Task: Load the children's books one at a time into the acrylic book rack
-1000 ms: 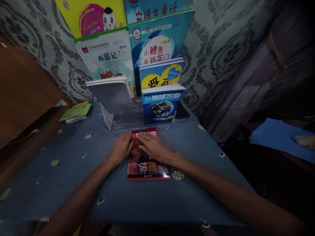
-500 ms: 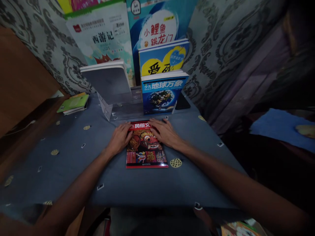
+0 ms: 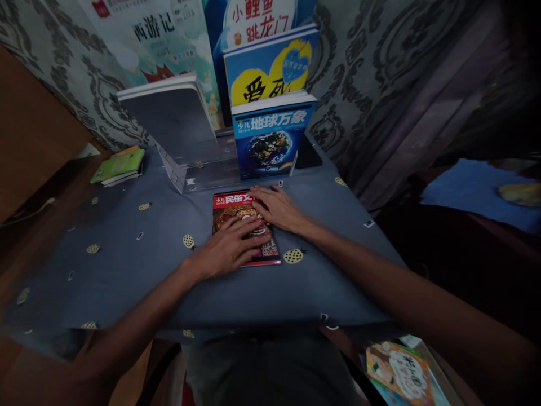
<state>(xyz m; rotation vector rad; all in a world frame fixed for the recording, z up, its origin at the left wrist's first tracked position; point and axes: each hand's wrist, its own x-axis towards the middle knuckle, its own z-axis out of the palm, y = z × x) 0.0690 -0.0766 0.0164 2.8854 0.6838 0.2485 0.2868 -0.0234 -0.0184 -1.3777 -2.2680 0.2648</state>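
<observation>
A red book [image 3: 224, 214] with a mask picture on its cover lies flat on the table, in the middle of the head view. My left hand [image 3: 232, 242] rests across the lower part of the cover, fingers spread and pointing right. Over the book's upper right corner and edge lies my right hand [image 3: 276, 208], its fingers stretched out to the left. Neither hand grips anything. Part of the cover picture is hidden beneath them. Just behind the book stands a blue book [image 3: 270, 141] with a globe on its front, upright in a clear stand [image 3: 180, 172].
Behind the blue book stands a blue-and-yellow book [image 3: 253, 70]. A grey-backed book [image 3: 173, 115] leans at left in the stand. Small green books [image 3: 120, 166] lie at the table's far left. A dark flat object [image 3: 308, 155] is right of the stand. Other books [image 3: 401, 372] sit below the table at right.
My left hand has moved from the book's upper left edge down and right onto its cover. My right hand stays at the upper right corner. The view has tilted down.
</observation>
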